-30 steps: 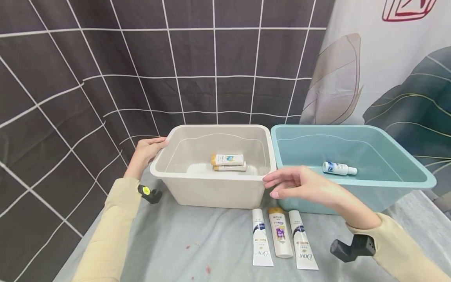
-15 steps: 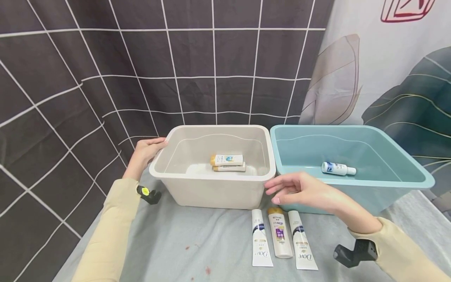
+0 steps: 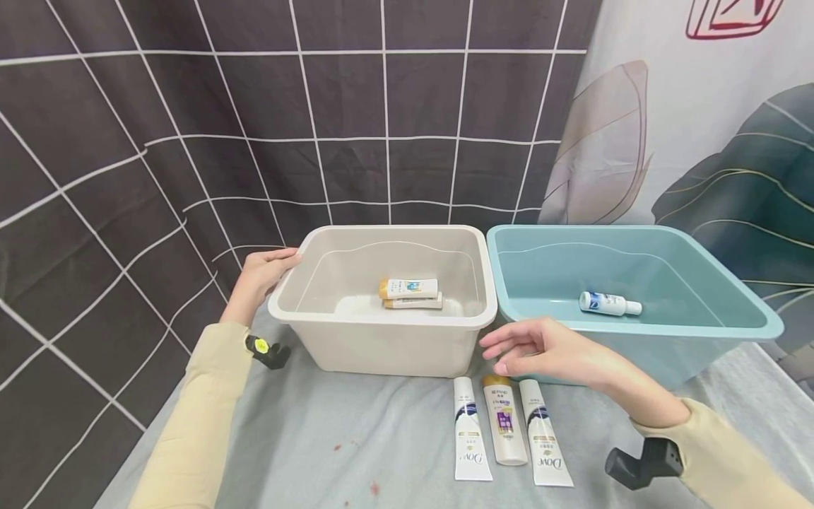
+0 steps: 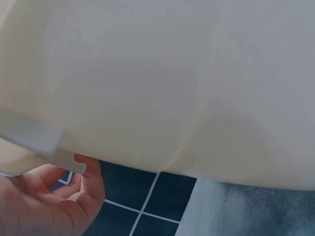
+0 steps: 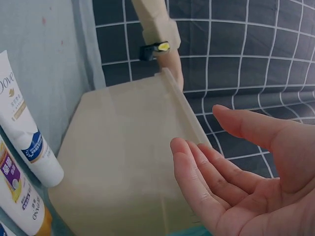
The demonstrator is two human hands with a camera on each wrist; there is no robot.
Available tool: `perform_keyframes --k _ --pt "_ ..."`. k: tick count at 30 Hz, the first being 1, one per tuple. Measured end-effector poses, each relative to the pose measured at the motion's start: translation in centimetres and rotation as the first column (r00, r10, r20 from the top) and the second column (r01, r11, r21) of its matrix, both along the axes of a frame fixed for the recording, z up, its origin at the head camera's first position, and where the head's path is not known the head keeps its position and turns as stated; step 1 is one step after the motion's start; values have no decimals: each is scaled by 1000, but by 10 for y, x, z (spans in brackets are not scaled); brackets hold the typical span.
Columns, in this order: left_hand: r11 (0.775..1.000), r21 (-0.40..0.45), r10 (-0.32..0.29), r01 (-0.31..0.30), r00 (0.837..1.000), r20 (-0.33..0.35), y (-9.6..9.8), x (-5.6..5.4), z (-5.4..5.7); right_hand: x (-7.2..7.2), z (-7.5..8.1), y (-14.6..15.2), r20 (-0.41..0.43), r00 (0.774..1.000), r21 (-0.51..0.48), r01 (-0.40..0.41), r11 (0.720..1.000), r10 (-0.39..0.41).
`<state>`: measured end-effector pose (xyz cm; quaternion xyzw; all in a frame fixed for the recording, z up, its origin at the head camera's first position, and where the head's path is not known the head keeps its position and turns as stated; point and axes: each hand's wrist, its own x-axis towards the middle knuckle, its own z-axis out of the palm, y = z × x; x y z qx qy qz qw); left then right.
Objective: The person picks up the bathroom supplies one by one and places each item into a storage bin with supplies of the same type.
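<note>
In the head view, my left hand [image 3: 264,277] grips the left rim of a beige plastic bin [image 3: 388,350]. The left wrist view shows the fingers [image 4: 91,179] bent up against the bin's edge. My right hand [image 3: 550,350] hovers near the front corner where the beige bin meets a blue bin [image 3: 649,364], fingers loosely bent and nothing between them. Just below it lie a white bottle with a gold cap [image 3: 506,428] and, on either side, a white Dove tube [image 3: 470,438] and a second Dove tube [image 3: 545,442].
Two gold-capped white bottles [image 3: 412,288] lie inside the beige bin. A white bottle with a blue label [image 3: 607,304] lies in the blue bin. Both bins stand side by side on a grey cloth [image 3: 305,438], with a dark grid-patterned curtain [image 3: 343,106] behind.
My right hand has drawn slightly down and away from the beige bin's corner. The left hand stays on the rim, and the bottles and tubes have not moved.
</note>
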<state>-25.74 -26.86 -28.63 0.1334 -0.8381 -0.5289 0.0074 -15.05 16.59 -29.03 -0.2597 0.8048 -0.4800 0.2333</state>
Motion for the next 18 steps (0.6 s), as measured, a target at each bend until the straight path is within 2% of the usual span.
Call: perform_keyframes --k 6,18 --pt "1000 13 2 -2 1000 -17 1 0 0 1 -4 2 12 1000 -7 -3 1000 3" --pt "999 34 0 1 1000 -9 0 0 0 3 -18 1 64 998 -47 -25 999 28"
